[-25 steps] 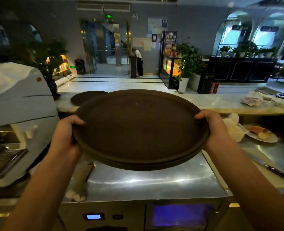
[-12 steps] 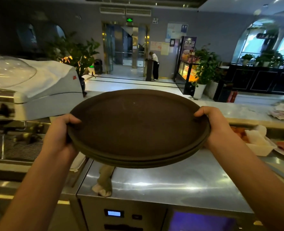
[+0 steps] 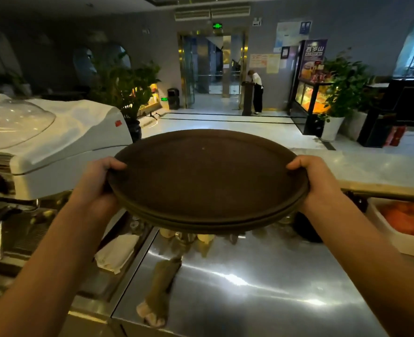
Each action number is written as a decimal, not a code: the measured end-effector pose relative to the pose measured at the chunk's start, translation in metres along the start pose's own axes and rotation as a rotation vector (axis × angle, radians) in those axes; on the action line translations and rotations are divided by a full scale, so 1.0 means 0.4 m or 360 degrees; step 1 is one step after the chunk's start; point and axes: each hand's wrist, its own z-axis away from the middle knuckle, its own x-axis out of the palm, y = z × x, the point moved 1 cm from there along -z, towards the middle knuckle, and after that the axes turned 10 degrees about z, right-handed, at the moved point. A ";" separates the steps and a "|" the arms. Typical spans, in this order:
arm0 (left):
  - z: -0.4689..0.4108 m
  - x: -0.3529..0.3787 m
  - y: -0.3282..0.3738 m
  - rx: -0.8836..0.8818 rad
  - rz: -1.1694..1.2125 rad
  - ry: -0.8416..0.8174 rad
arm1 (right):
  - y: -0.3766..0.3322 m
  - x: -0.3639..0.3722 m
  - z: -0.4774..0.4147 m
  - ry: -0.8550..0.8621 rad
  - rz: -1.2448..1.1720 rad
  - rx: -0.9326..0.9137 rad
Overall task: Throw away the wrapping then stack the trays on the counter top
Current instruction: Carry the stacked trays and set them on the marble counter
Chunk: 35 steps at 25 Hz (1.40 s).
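Observation:
Two round dark brown trays (image 3: 206, 178), stacked one on the other, are held up in front of me above the steel work surface (image 3: 237, 288). My left hand (image 3: 99, 183) grips the stack's left rim, thumb on top. My right hand (image 3: 315, 183) grips the right rim the same way. The stone counter top (image 3: 376, 164) runs behind the trays on the right. No wrapping is visible.
A white coffee machine (image 3: 62, 142) and a glass dome (image 3: 14, 122) stand to the left. A folded white cloth (image 3: 116, 254) and a crumpled rag (image 3: 159, 295) lie below. A white tub of orange food (image 3: 405, 222) sits at right. A person stands far off by the doors.
My view has swung left, so the coffee machine and glass dome fill more of the left side. The trays stay level in both hands; the single tray on the counter is hidden behind them.

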 end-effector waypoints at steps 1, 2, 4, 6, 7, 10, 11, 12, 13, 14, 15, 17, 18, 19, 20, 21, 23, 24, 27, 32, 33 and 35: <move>-0.032 0.032 0.000 -0.0021 0.0035 -0.0002 | -0.019 -0.002 -0.045 0.0013 -0.0003 -0.0006; -0.072 0.066 -0.004 -0.0030 0.0068 0.0016 | -0.042 -0.004 -0.095 0.0013 0.0002 -0.0015; -0.141 0.127 -0.003 -0.0048 0.0112 0.0083 | -0.089 0.000 -0.177 0.0025 0.0024 -0.0028; -0.211 0.183 -0.008 -0.0071 0.0125 0.0097 | -0.136 0.002 -0.267 0.0036 0.0031 -0.0033; -0.246 0.204 -0.007 -0.0080 0.0122 0.0106 | -0.159 0.007 -0.312 0.0039 0.0038 -0.0036; -0.337 0.258 -0.003 -0.0078 0.0110 0.0102 | -0.213 0.027 -0.428 0.0055 0.0152 -0.0064; -0.366 0.274 0.000 -0.0073 0.0111 0.0095 | -0.229 0.037 -0.466 0.0068 0.0180 -0.0076; -0.394 0.288 0.003 -0.0069 0.0105 0.0086 | -0.243 0.049 -0.497 0.0079 0.0187 -0.0083; -0.422 0.303 0.009 -0.0060 0.0088 0.0082 | -0.257 0.065 -0.524 0.0081 0.0171 -0.0082; -0.444 0.318 0.013 -0.0055 0.0068 0.0077 | -0.268 0.081 -0.546 0.0081 0.0166 -0.0073; -0.468 0.329 0.018 -0.0062 0.0053 0.0074 | -0.275 0.098 -0.570 0.0097 0.0167 -0.0061; -0.521 0.343 0.030 -0.0083 0.0036 0.0069 | -0.284 0.128 -0.619 0.0117 0.0184 -0.0046; -0.549 0.348 0.035 -0.0104 0.0031 0.0048 | -0.283 0.141 -0.642 0.0129 0.0186 -0.0042; -0.584 0.350 0.042 -0.0136 0.0019 0.0029 | -0.279 0.160 -0.668 0.0152 0.0210 -0.0036; -0.617 0.352 0.048 -0.0163 0.0011 0.0024 | -0.277 0.176 -0.692 0.0178 0.0249 -0.0045; -0.648 0.355 0.054 -0.0185 -0.0002 0.0029 | -0.276 0.190 -0.714 0.0205 0.0280 -0.0059; -0.735 0.351 0.073 -0.0219 0.0005 0.0044 | -0.272 0.233 -0.775 0.0248 0.0313 -0.0088; -0.774 0.344 0.080 -0.0230 0.0009 0.0049 | -0.271 0.252 -0.799 0.0267 0.0311 -0.0090; -0.886 0.318 0.090 -0.0279 -0.0027 0.0066 | -0.247 0.312 -0.896 0.0317 0.0317 -0.0088; -1.066 0.284 0.072 -0.0281 -0.0108 0.0176 | -0.189 0.407 -1.074 0.0352 0.0438 -0.0071; -1.116 0.271 0.066 -0.0301 -0.0128 0.0209 | -0.175 0.430 -1.098 0.0370 0.0463 -0.0087; -1.232 0.241 0.051 -0.0322 -0.0146 0.0266 | -0.144 0.472 -1.148 0.0408 0.0535 -0.0109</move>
